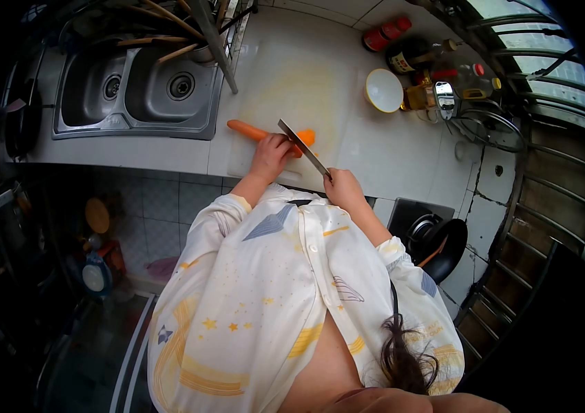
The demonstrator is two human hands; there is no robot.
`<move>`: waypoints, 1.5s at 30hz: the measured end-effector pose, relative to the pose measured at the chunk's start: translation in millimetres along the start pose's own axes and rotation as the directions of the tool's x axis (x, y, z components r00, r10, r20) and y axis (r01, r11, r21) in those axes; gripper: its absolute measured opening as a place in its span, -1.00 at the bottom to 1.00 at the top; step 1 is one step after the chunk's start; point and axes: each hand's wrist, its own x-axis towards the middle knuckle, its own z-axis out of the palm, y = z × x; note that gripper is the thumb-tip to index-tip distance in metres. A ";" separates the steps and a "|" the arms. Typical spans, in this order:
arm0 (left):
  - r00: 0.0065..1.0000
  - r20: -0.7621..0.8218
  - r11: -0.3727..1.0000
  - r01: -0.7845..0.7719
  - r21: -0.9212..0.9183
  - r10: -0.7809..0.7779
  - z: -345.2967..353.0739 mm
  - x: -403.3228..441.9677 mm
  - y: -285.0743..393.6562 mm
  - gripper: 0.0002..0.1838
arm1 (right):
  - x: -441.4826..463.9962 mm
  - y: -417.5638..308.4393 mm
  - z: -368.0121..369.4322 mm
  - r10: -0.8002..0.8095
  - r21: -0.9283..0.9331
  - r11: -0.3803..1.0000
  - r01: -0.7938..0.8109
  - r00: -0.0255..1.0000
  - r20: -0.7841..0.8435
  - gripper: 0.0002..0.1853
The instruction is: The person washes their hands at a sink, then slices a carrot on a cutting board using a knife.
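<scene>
My right hand [344,187] is wrapped round the handle of a kitchen knife [313,158]. The broad blade points up and left, across orange carrot pieces [307,136] on the pale cutting board [292,76]. Close against the blade's left side, the bent fingers of my left hand [272,155] press down on carrot. A long carrot [245,129] sticks out to the left from behind that hand. How far the blade has gone into the carrot is hard to see, and my left fingertips are partly hidden.
A double steel sink [127,89] lies left of the board. To the right stand a white bowl [383,91], a red-capped bottle [387,34] and several other bottles. A black pan [447,248] rests by the gas burner [422,227] at lower right.
</scene>
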 end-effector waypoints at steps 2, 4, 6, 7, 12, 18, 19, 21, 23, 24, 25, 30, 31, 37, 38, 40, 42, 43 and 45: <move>1.000 -0.005 1.000 -0.008 0.001 0.008 -0.1 1.2 -0.3 -0.79 | -2.3 -0.8 -2.3 0.018 -0.021 1.000 -0.018 1.000 0.015 -0.78; 1.000 0.012 1.000 -0.004 0.002 0.004 -1.9 1.5 1.4 -0.78 | -0.1 -0.5 -0.3 -0.003 -0.026 1.000 0.003 1.000 -0.002 -0.78; 1.000 0.009 1.000 -0.006 -0.003 0.006 -3.2 1.7 3.2 -0.78 | 3.5 -2.1 2.3 -0.023 -0.030 0.999 0.023 1.000 -0.017 -0.78; 1.000 0.005 1.000 -0.009 -0.008 0.009 -3.6 2.1 3.5 -0.78 | 7.0 -4.6 3.5 -0.019 -0.043 0.999 0.019 1.000 -0.007 -0.78; 1.000 0.028 1.000 -0.004 0.011 0.004 -5.4 3.0 2.6 -0.79 | 27.5 -5.4 18.4 -0.029 -0.048 0.998 0.028 0.999 -0.026 -0.78; 1.000 0.020 1.000 0.007 0.004 -0.007 -6.1 5.5 5.4 -0.78 | 51.1 3.5 37.8 -0.062 -0.067 0.996 0.057 0.996 -0.069 -0.78; 1.000 0.014 1.000 0.007 -0.013 -0.007 -5.7 5.0 6.4 -0.78 | 56.3 7.1 42.1 -0.087 -0.036 0.996 0.085 0.992 -0.086 -0.78; 1.000 0.011 1.000 0.001 -0.013 0.000 -6.2 3.5 5.3 -0.78 | 61.0 11.0 46.8 -0.115 -0.004 0.993 0.116 0.988 -0.107 -0.78; 1.000 0.010 1.000 -0.008 -0.018 0.008 -5.8 0.6 5.8 -0.78 | 59.0 14.1 46.0 -0.130 -0.001 0.991 0.130 0.986 -0.101 -0.79; 1.000 0.018 1.000 -0.006 -0.001 0.006 -5.7 1.5 4.6 -0.78 | 57.0 12.2 40.7 -0.132 -0.003 0.991 0.133 0.986 -0.105 -0.79; 1.000 0.029 1.000 -0.001 0.016 0.000 -6.3 0.8 3.8 -0.77 | 49.6 6.8 33.9 -0.102 0.008 0.995 0.104 0.990 -0.100 -0.79; 1.000 0.011 1.000 -0.014 -0.001 0.014 -4.3 0.8 3.0 -0.79 | 10.0 -2.0 6.8 -0.085 0.015 0.996 0.085 0.995 -0.046 -0.80; 1.000 0.011 1.000 -0.009 -0.017 0.009 -3.5 0.3 1.8 -0.79 | 5.7 -2.6 4.5 -0.061 0.012 0.998 0.061 0.998 -0.036 -0.80; 1.000 0.018 1.000 -0.016 -0.006 0.016 -4.3 0.9 0.6 -0.80 | 2.1 -3.0 3.4 -0.016 -0.021 1.000 0.016 1.000 -0.008 -0.78; 1.000 0.018 1.000 -0.015 -0.006 0.015 -3.9 0.6 0.1 -0.80 | 4.3 -3.5 5.3 -0.003 -0.033 0.999 0.003 1.000 -0.004 -0.78; 1.000 0.015 1.000 -0.022 -0.001 0.022 -3.8 0.1 -0.8 -0.79 | 11.5 -1.9 11.9 -0.016 -0.028 0.999 0.016 1.000 -0.004 -0.78; 1.000 0.021 1.000 -0.015 0.015 0.015 -5.4 -0.1 -0.3 -0.79 | 20.0 -3.2 18.8 -0.033 -0.022 0.999 0.033 0.999 -0.006 -0.78; 1.000 0.027 0.999 -0.011 0.030 0.010 -6.2 1.4 0.9 -0.79 | 23.7 -4.3 21.1 -0.041 -0.021 0.999 0.040 0.999 -0.034 -0.78; 1.000 0.025 1.000 -0.007 0.024 0.007 -7.0 2.5 2.8 -0.78 | 29.5 -4.1 25.0 -0.046 -0.020 0.999 0.045 0.997 -0.060 -0.79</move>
